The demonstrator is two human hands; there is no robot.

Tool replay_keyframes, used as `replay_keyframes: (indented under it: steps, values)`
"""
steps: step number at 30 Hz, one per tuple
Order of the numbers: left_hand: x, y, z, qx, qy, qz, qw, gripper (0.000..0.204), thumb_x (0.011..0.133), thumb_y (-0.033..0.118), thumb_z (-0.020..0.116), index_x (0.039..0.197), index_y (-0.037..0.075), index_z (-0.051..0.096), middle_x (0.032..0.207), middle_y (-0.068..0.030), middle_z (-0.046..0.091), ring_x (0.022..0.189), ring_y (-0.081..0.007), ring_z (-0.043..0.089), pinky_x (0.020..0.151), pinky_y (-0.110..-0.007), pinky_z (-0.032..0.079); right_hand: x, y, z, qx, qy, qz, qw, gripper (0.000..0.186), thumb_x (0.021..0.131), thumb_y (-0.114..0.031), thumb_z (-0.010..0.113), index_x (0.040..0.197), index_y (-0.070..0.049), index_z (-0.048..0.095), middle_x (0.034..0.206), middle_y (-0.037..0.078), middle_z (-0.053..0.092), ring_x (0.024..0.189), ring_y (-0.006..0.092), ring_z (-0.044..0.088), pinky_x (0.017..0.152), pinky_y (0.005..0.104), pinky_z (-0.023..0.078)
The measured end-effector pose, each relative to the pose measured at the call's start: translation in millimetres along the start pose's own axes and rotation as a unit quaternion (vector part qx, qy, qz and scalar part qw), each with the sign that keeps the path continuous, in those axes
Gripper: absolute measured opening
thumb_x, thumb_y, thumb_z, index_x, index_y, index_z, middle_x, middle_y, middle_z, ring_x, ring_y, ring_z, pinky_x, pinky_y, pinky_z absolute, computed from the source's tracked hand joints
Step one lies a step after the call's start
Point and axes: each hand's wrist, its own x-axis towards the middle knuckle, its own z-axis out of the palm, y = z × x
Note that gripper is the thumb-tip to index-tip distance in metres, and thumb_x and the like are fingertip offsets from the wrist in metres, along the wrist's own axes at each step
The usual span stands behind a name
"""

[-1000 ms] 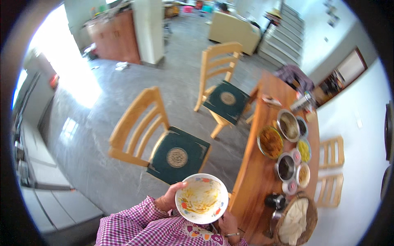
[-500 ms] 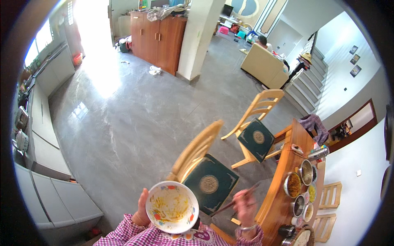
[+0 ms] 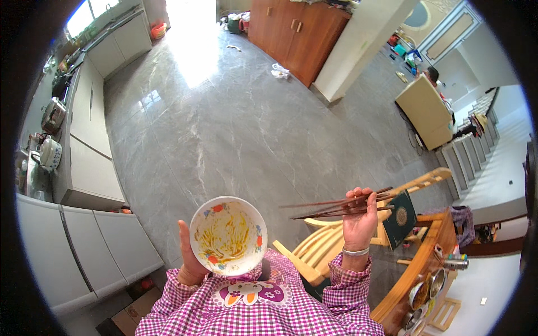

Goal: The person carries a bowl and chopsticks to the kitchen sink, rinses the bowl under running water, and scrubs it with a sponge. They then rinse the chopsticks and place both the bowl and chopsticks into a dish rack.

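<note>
A white bowl (image 3: 230,235) with red and blue flowers inside is tilted toward me, its inner wall smeared with yellow-brown sauce. My left hand (image 3: 191,255) grips it from the left side, thumb up along the rim and the other fingers hidden behind. Several dark brown chopsticks (image 3: 322,211) lie across my right hand (image 3: 360,219), which is closed around them palm up, their ends pointing left. Bowl and chopsticks are apart, both in front of my checked apron (image 3: 252,308).
A wooden chair (image 3: 319,249) stands just beyond my right hand, another with a green seat (image 3: 400,218) behind it. At right the wooden table (image 3: 400,288) bears several dishes. Grey cabinets (image 3: 78,246) line the left, with a pot (image 3: 49,154) on the counter. Someone (image 3: 432,74) sits by the sofa.
The view has swung left, so the table and chairs now lie farther right. My right hand has come up and turned palm up with the chopsticks. The bowl stays in my left hand.
</note>
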Motion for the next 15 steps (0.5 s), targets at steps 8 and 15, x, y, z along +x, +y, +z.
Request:
replay_keyframes:
  steps: [8,15]
  values:
    - [115.3,42.2,19.9,0.033,0.023,-0.011,0.999,0.081,0.086,0.069,0.027,0.137,0.006,0.035,0.136,-0.0169,0.041,0.122,-0.0325,0.044,0.098,-0.047,0.04,128.2,74.0,-2.9,0.035,0.085,0.059,0.994,0.017,0.094,-0.021,0.048,0.101,-0.007,0.056,0.074,0.004,0.055,0.069,0.0186,0.055,0.068,0.0371,0.049]
    - [226.3,96.4,50.4,0.035,0.041,-0.015,0.998,0.076,0.088,0.065,0.031,0.134,0.005,0.039,0.132,-0.0164,0.045,0.118,-0.0316,0.047,0.095,-0.046,0.042,230.1,83.2,37.0,-0.024,0.128,0.057,0.99,0.017,0.094,-0.024,0.052,0.092,-0.008,0.05,0.061,-0.004,0.038,0.049,0.0075,0.033,0.047,0.0243,0.031]
